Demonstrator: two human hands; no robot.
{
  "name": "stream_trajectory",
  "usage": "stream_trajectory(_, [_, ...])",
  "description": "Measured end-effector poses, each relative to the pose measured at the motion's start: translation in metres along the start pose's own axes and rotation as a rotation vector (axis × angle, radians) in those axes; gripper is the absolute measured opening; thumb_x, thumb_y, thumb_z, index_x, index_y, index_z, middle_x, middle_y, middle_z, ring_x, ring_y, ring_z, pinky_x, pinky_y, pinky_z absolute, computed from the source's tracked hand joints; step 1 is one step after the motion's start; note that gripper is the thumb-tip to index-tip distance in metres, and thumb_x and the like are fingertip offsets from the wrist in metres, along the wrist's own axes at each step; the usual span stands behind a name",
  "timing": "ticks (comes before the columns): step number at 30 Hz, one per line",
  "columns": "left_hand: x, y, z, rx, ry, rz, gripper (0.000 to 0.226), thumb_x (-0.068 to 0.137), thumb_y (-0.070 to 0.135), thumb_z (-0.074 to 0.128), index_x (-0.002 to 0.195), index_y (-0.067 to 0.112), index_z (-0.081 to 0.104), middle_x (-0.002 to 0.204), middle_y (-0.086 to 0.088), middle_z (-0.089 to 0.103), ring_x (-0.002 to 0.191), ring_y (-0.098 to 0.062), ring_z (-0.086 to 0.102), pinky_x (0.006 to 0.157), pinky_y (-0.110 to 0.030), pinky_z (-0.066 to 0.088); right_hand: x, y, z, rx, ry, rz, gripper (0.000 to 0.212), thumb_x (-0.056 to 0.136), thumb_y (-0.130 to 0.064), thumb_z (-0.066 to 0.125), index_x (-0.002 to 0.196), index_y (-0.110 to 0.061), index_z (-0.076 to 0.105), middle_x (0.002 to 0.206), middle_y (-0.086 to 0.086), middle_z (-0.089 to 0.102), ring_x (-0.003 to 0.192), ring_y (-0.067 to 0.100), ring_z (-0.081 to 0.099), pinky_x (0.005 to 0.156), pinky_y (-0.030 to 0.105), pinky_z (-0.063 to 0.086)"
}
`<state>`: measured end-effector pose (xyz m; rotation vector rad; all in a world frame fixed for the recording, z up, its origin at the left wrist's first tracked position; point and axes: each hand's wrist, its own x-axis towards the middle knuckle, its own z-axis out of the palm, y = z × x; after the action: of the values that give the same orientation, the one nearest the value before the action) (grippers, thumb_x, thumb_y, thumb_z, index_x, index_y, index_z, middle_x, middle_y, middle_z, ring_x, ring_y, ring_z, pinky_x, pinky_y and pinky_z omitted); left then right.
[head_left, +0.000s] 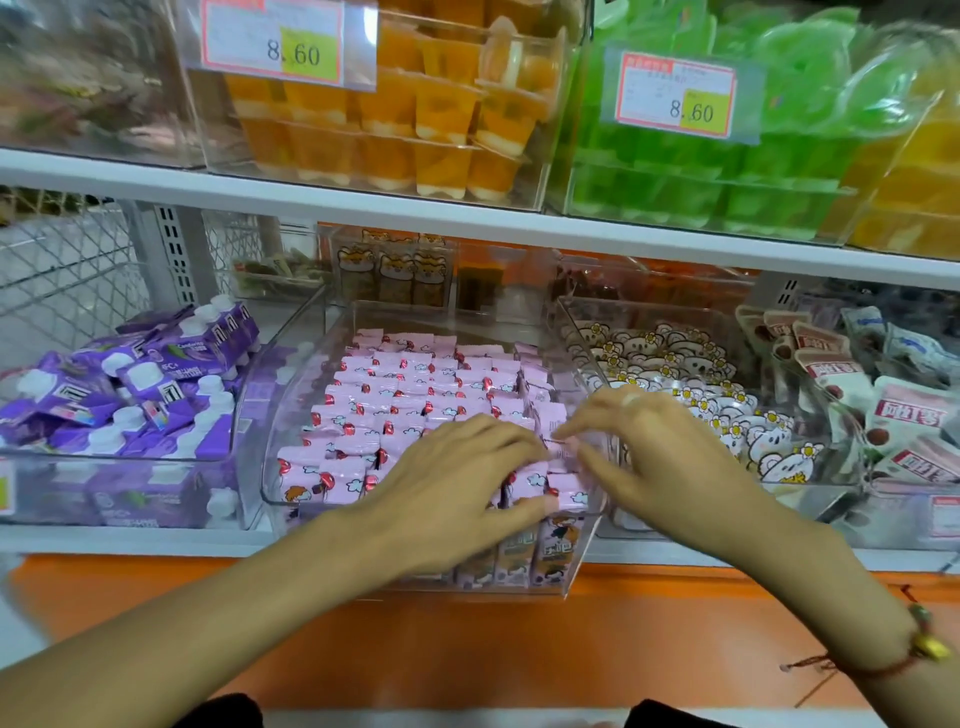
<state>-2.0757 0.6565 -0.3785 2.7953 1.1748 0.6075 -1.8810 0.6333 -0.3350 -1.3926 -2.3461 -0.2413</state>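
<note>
head view looks down on a clear acrylic bin (280, 467) at the middle of a white shop shelf (363, 213), packed with small pink foil snack packets (415, 379). the packets stand on end in tight rows running from 9 o'clock to 3 o'clock, crimped tops up. their long axes are close to vertical, as the full-length ones behind the bin's front wall show. packing them upright probably fits more in and keeps the printed faces turned toward 6 o'clock, where a shopper stands. the left hand (457, 478) lies flat over the front rows at 6 o'clock in the bin, fingers nearly straight and a little spread, gripping nothing. it seems to press the rows down and hold them from tipping. the right hand (649, 452) comes in from 3 o'clock, and its forefinger and thumb appear to pinch a single pink packet (558, 448) at the bin's right front corner. blur makes the grip less than certain. that packet also stands roughly upright, top edge up, likely being slotted into the last gap. purple spouted pouches (156, 374) fill the bin at 9 o'clock, and bear-shaped white packets (675, 358) fill the one at 3 o'clock.
</note>
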Motion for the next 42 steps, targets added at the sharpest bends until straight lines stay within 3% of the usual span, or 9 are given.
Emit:
stream_trajectory(3, [0.0, 0.0, 0.001, 0.001, -0.039, 0.01, 0.056, 0.09, 0.067, 0.025, 0.134, 0.039, 0.044, 0.136, 0.019, 0.042, 0.123, 0.001, 0.032, 0.099, -0.024, 0.03, 0.017, 0.007, -0.006, -0.085, 0.114, 0.032, 0.016, 0.089, -0.028, 0.059, 0.104, -0.027, 0.066, 0.099, -0.007, 0.064, 0.096, 0.015, 0.056, 0.079, 0.029, 0.038])
stream_trajectory(9, [-0.001, -0.001, -0.005, -0.068, -0.007, -0.023, 0.045, 0.096, 0.055, 0.025, 0.128, 0.037, 0.052, 0.122, 0.021, 0.047, 0.112, 0.0, 0.037, 0.088, -0.022, 0.034, 0.052, 0.01, 0.001, -0.439, -0.285, -0.03, 0.03, 0.081, -0.052, 0.062, 0.105, -0.034, 0.067, 0.112, -0.004, 0.058, 0.111, 0.019, 0.045, 0.086, 0.031, 0.029])
stream_trajectory(18, [0.002, -0.002, -0.007, -0.064, -0.001, -0.028, 0.037, 0.098, 0.046, 0.036, 0.131, 0.037, 0.05, 0.126, 0.018, 0.047, 0.115, -0.002, 0.037, 0.089, -0.023, 0.032, 0.051, 0.015, 0.002, -0.306, -0.211, -0.003, 0.02, 0.092, -0.035, 0.052, 0.096, -0.024, 0.068, 0.105, 0.001, 0.057, 0.101, 0.021, 0.046, 0.078, 0.03, 0.031])
stream_trajectory(23, [0.004, 0.0, -0.003, -0.042, 0.017, -0.002, 0.04, 0.098, 0.047, 0.033, 0.135, 0.035, 0.045, 0.131, 0.018, 0.046, 0.118, -0.002, 0.036, 0.092, -0.023, 0.033, 0.036, 0.009, 0.005, 0.122, 0.364, 0.198, 0.008, 0.096, -0.024, 0.046, 0.092, -0.02, 0.052, 0.086, -0.003, 0.058, 0.076, 0.016, 0.055, 0.064, 0.029, 0.036])
stream_trajectory(27, [0.005, 0.002, -0.01, -0.106, 0.135, -0.072, 0.029, 0.096, 0.044, 0.041, 0.122, 0.04, 0.053, 0.114, 0.024, 0.057, 0.098, 0.006, 0.044, 0.071, -0.018, 0.034, 0.027, 0.008, -0.002, 0.459, 0.642, 0.353, 0.009, 0.097, -0.019, 0.046, 0.092, -0.015, 0.052, 0.072, -0.007, 0.057, 0.059, 0.007, 0.048, 0.057, 0.026, 0.038])
stream_trajectory(30, [0.005, 0.003, -0.018, -0.262, 0.324, -0.251, 0.014, 0.095, 0.039, 0.045, 0.105, 0.044, 0.054, 0.088, 0.031, 0.053, 0.081, 0.014, 0.049, 0.061, -0.014, 0.036, 0.021, 0.007, -0.005, 0.583, 0.676, 0.426, 0.012, 0.098, -0.02, 0.044, 0.093, -0.013, 0.053, 0.073, -0.002, 0.056, 0.06, 0.009, 0.046, 0.054, 0.023, 0.039])
stream_trajectory(32, [0.006, 0.004, -0.023, -0.381, 0.426, -0.313, 0.016, 0.094, 0.036, 0.047, 0.107, 0.046, 0.049, 0.092, 0.029, 0.052, 0.078, 0.011, 0.053, 0.058, -0.018, 0.041, 0.018, 0.005, -0.006, 0.678, 0.642, 0.485, 0.014, 0.098, -0.021, 0.045, 0.096, -0.01, 0.055, 0.081, 0.007, 0.06, 0.07, 0.018, 0.053, 0.066, 0.031, 0.047])
stream_trajectory(37, [0.004, 0.012, -0.035, -0.459, 0.374, -0.104, 0.057, 0.072, 0.033, 0.064, 0.122, 0.047, 0.039, 0.117, 0.026, 0.044, 0.107, 0.007, 0.046, 0.076, -0.03, 0.052, 0.023, -0.006, -0.003, 1.027, 0.542, 0.648, 0.012, 0.097, -0.011, 0.047, 0.092, -0.007, 0.058, 0.073, 0.001, 0.061, 0.057, 0.0, 0.059, 0.057, 0.018, 0.052])
stream_trajectory(42, [0.003, 0.01, -0.031, -0.34, 0.416, -0.029, 0.046, 0.076, 0.03, 0.075, 0.115, 0.041, 0.053, 0.115, 0.026, 0.054, 0.103, 0.004, 0.052, 0.076, -0.025, 0.05, 0.024, -0.012, -0.004, 1.171, 0.493, 0.684, 0.016, 0.095, -0.008, 0.048, 0.084, -0.009, 0.058, 0.073, 0.005, 0.064, 0.053, 0.005, 0.06, 0.053, 0.016, 0.052])
